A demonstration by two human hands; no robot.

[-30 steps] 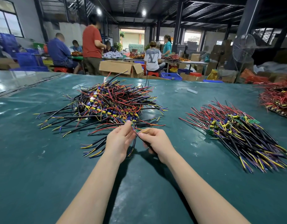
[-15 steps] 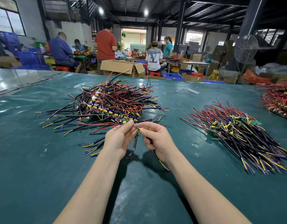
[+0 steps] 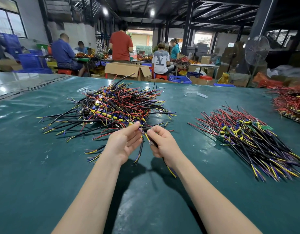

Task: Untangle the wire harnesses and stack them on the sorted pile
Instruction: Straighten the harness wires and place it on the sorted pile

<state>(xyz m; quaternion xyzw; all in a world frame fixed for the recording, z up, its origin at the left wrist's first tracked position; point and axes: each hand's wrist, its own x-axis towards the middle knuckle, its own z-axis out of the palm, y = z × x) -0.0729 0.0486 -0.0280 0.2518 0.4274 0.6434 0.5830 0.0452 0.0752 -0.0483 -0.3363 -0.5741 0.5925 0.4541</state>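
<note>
Green table mat [image 3: 44, 183] under both my forearms. Tangled heap [image 3: 115, 107] right beyond my fingertips, near edge almost at my knuckles. Sorted pile [image 3: 247, 137] well off to right of my right hand [image 3: 164, 144], wires roughly parallel. Left hand [image 3: 123, 144] palm up, thumb and forefinger pinching thin wire end. Right hand curled round black lead, yellow-purple tails poking out below wrist. Harness [image 3: 141, 149] dangles between hands, hands nearly touching.
</note>
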